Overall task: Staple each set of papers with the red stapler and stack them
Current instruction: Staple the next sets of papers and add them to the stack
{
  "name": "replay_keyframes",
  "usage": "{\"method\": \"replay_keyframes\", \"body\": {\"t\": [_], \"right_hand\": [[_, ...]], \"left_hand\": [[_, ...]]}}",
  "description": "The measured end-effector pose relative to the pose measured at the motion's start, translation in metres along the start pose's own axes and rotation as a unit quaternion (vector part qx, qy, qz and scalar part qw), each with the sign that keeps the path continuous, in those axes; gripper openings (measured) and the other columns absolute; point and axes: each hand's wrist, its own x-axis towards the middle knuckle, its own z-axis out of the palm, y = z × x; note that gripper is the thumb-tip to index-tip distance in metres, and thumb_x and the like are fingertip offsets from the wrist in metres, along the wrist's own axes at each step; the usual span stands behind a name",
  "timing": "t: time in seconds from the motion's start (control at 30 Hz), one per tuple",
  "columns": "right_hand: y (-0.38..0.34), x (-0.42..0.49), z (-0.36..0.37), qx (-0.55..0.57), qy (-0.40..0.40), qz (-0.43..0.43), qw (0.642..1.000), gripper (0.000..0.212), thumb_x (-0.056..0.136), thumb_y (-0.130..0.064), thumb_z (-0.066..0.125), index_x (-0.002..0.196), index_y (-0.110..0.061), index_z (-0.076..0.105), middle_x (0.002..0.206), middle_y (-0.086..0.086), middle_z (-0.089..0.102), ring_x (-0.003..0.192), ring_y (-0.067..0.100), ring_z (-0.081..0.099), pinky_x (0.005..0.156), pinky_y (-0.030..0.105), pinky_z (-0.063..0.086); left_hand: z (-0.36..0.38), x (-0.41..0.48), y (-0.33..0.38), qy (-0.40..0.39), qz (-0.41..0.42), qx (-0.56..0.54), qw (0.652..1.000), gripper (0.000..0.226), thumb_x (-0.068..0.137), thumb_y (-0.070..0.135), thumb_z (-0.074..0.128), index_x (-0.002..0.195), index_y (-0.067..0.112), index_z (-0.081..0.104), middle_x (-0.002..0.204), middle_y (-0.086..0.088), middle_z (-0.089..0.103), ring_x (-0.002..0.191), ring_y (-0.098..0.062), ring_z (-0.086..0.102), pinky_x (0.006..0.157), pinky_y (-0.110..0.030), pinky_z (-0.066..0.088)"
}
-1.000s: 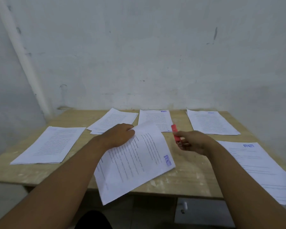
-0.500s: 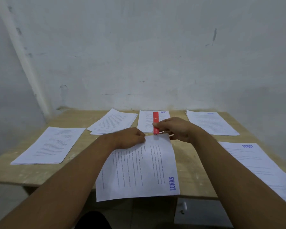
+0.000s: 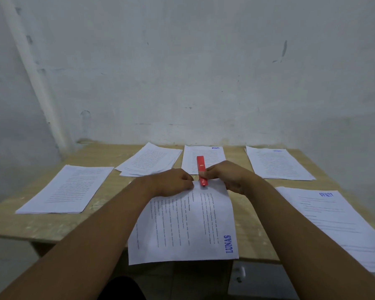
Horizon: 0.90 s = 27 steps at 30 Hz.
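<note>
A set of printed papers stamped LUNAS lies in front of me, its near end hanging over the table's front edge. My left hand grips the far edge of this set at its left. My right hand holds the red stapler, whose mouth sits on the far edge of the set. The stapler points away from me, toward the wall.
Other paper sets lie on the wooden table: one at the left, a fanned one at the back left, one behind the stapler, one at the back right, one at the right edge. A white wall stands behind.
The set swung from slanted to straight in front of me. My right hand brought the stapler from the right over to the set's far edge. My left hand stayed on the paper.
</note>
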Motion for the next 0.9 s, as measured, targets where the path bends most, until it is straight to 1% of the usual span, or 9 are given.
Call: {"method": "replay_keyframes", "body": {"t": [0.07, 0.2, 0.3, 0.4, 0.47, 0.57, 0.63, 0.77, 0.9], "right_hand": [[0.001, 0.000, 0.002, -0.021, 0.010, -0.001, 1.000, 0.040, 0.091, -0.030, 0.081, 0.127, -0.017, 0.071, 0.127, 0.003, 0.072, 0.112, 0.033, 0.069, 0.103, 0.049, 0.058], [0.003, 0.002, 0.006, -0.059, 0.042, -0.017, 0.997, 0.029, 0.092, -0.031, 0.079, 0.115, -0.014, 0.076, 0.120, 0.004, 0.073, 0.112, 0.032, 0.067, 0.107, 0.049, 0.054], [0.004, 0.002, 0.008, -0.085, 0.059, -0.028, 0.994, 0.024, 0.094, -0.030, 0.078, 0.110, -0.011, 0.076, 0.118, 0.005, 0.073, 0.109, 0.030, 0.066, 0.096, 0.041, 0.053], [0.006, 0.003, 0.008, -0.095, 0.072, -0.029, 0.992, 0.019, 0.094, -0.030, 0.078, 0.097, -0.012, 0.075, 0.112, 0.007, 0.073, 0.100, 0.027, 0.065, 0.084, 0.037, 0.050], [0.008, 0.004, 0.008, -0.100, 0.082, -0.028, 0.991, 0.019, 0.094, -0.031, 0.077, 0.090, -0.012, 0.073, 0.107, 0.008, 0.073, 0.092, 0.024, 0.061, 0.078, 0.034, 0.046], [0.010, 0.006, 0.011, -0.106, 0.091, -0.027, 0.990, 0.023, 0.091, -0.032, 0.077, 0.099, -0.011, 0.074, 0.109, 0.008, 0.073, 0.096, 0.025, 0.062, 0.079, 0.036, 0.048], [0.010, 0.006, 0.013, -0.107, 0.096, -0.023, 0.989, 0.026, 0.090, -0.031, 0.077, 0.108, -0.012, 0.073, 0.112, 0.006, 0.072, 0.101, 0.026, 0.064, 0.080, 0.036, 0.049], [0.009, 0.004, 0.016, -0.105, 0.096, -0.014, 0.990, 0.029, 0.091, -0.028, 0.076, 0.116, -0.015, 0.071, 0.117, 0.005, 0.070, 0.104, 0.027, 0.064, 0.077, 0.033, 0.048], [0.008, 0.001, 0.015, -0.096, 0.097, -0.009, 0.991, 0.026, 0.090, -0.023, 0.077, 0.113, -0.012, 0.073, 0.117, 0.007, 0.071, 0.103, 0.027, 0.064, 0.075, 0.034, 0.049]], "left_hand": [[0.000, -0.002, 0.001, 0.003, 0.006, 0.000, 1.000, 0.041, 0.106, 0.040, 0.048, 0.136, 0.020, 0.066, 0.148, 0.000, 0.059, 0.130, -0.017, 0.054, 0.098, -0.028, 0.033], [0.002, -0.005, 0.002, 0.003, 0.016, -0.007, 1.000, 0.037, 0.106, 0.036, 0.048, 0.125, 0.014, 0.072, 0.135, -0.004, 0.066, 0.117, -0.018, 0.059, 0.089, -0.027, 0.036], [0.005, -0.002, 0.001, 0.003, 0.017, -0.007, 1.000, 0.037, 0.106, 0.036, 0.048, 0.119, 0.012, 0.073, 0.124, -0.005, 0.069, 0.108, -0.018, 0.061, 0.080, -0.025, 0.038], [0.005, -0.002, 0.001, 0.004, 0.024, -0.001, 1.000, 0.032, 0.106, 0.036, 0.048, 0.104, 0.016, 0.073, 0.100, 0.004, 0.068, 0.091, -0.009, 0.060, 0.072, -0.022, 0.037], [0.005, -0.002, 0.003, 0.002, 0.023, 0.000, 1.000, 0.032, 0.106, 0.036, 0.048, 0.110, 0.018, 0.074, 0.107, 0.004, 0.069, 0.094, -0.008, 0.061, 0.075, -0.023, 0.037], [0.004, -0.003, 0.005, -0.004, 0.013, -0.001, 1.000, 0.036, 0.106, 0.036, 0.047, 0.122, 0.017, 0.073, 0.123, 0.001, 0.069, 0.109, -0.016, 0.063, 0.086, -0.027, 0.039], [0.005, -0.002, 0.004, -0.008, 0.014, 0.004, 1.000, 0.034, 0.106, 0.037, 0.047, 0.118, 0.021, 0.074, 0.116, 0.005, 0.069, 0.104, -0.012, 0.064, 0.085, -0.026, 0.040], [0.008, 0.004, 0.001, 0.000, 0.017, 0.008, 1.000, 0.027, 0.106, 0.037, 0.047, 0.087, 0.036, 0.066, 0.088, 0.017, 0.061, 0.087, -0.006, 0.060, 0.073, -0.023, 0.038], [0.010, 0.007, -0.002, 0.001, 0.025, 0.003, 1.000, 0.027, 0.105, 0.036, 0.048, 0.084, 0.032, 0.065, 0.087, 0.013, 0.061, 0.085, -0.007, 0.058, 0.074, -0.025, 0.039]]}}
